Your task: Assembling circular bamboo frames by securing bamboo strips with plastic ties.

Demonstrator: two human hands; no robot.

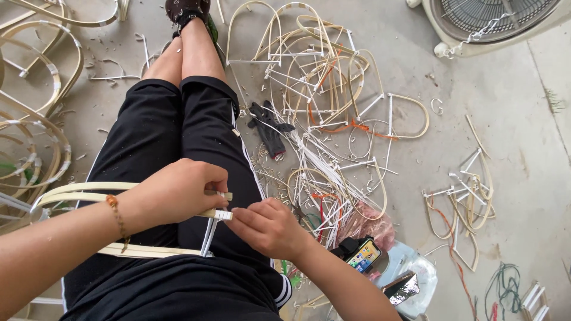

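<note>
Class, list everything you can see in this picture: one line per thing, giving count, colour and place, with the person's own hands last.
bent cane frame: one, pale tan, across the lap
white binding strip: one, on the frame's end
finished frames: many, tan and white, floor ahead
glove: one, black, floor beside the legs
fan: one, white, top right
phone: one, lit screen, lower right
left hand: grips the frame
right hand: pinches the strip

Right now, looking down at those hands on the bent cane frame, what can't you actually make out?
All in the head view:
- The binding spot on the cane frame: covered by the left hand and right hand.
- The white strip: its upper end is hidden by fingers.
- The fan: cut off by the top edge.
- The phone screen: too small to read.
</note>
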